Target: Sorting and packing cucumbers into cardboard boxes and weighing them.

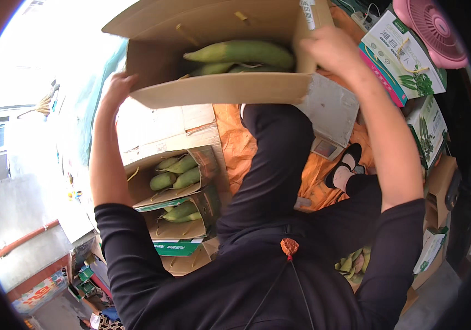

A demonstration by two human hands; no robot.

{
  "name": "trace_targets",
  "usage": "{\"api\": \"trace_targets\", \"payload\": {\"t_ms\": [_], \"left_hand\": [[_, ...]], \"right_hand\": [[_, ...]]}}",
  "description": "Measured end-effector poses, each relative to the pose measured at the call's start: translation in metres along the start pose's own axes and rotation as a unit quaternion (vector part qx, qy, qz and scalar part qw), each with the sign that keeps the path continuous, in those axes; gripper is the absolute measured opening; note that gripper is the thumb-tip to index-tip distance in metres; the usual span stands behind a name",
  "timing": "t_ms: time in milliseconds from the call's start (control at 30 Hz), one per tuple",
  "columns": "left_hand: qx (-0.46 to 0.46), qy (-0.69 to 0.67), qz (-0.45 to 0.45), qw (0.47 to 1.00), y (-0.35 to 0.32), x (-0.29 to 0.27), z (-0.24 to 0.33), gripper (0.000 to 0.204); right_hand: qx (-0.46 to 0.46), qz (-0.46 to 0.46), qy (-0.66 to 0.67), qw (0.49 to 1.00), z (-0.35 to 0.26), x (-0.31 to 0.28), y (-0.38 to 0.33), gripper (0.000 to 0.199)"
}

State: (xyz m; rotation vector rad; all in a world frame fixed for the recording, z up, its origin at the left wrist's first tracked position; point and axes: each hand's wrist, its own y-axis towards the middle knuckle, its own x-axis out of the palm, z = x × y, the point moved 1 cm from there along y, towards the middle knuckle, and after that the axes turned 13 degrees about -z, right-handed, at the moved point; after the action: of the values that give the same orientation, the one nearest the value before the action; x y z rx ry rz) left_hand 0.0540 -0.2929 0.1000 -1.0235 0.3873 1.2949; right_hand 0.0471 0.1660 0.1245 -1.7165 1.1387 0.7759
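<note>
Cardboard box (219,88) lifted high before chest, tipped so opening faces down toward camera. Left hand (117,88) grips left edge, right hand (332,52) grips right wall, fingers clamped on cardboard. Green corn (241,53) inside. Two open boxes (178,192) of same corn stacked on floor at left.

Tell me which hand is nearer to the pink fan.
Right. The right hand grips the raised cardboard box's right wall, just left of the pink fan. The left hand holds the box's far left edge.

Head-worn fisheye, close, facing downward
</note>
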Motion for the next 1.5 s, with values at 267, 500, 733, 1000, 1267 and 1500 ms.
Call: {"api": "trace_targets", "payload": {"t_ms": [267, 500, 733, 1000, 1267, 1500], "left_hand": [[0.080, 0.435, 0.034, 0.896, -0.034, -0.095, -0.308, 0.022], [-0.079, 0.491, 0.003, 0.868, -0.063, -0.013, -0.383, 0.021], [-0.055, 0.650, -0.027, 0.758, -0.159, 0.056, -0.476, 0.027], [-0.287, 0.133, 0.081, 0.945, -0.071, -0.055, -0.373, 0.029], [-0.044, 0.150, 0.274, 0.949, -0.078, 0.002, -0.189, 0.023], [0.062, 0.070, 0.198, 0.976, -0.048, 0.059, -0.063, 0.023]], "right_hand": [[-0.091, -0.088, 0.085, 0.988, -0.159, 0.125, 0.049, 0.019], [-0.058, -0.201, 0.071, 0.975, -0.186, 0.253, 0.063, 0.022], [-0.033, -0.203, 0.077, 0.976, -0.191, 0.289, 0.102, 0.026], [-0.184, -0.196, 0.020, 0.963, -0.189, 0.162, 0.103, 0.034], [-0.201, -0.081, 0.216, 0.952, -0.005, 0.071, 0.020, 0.021], [-0.085, -0.087, 0.268, 0.956, 0.083, 0.050, -0.079, 0.020]]}}
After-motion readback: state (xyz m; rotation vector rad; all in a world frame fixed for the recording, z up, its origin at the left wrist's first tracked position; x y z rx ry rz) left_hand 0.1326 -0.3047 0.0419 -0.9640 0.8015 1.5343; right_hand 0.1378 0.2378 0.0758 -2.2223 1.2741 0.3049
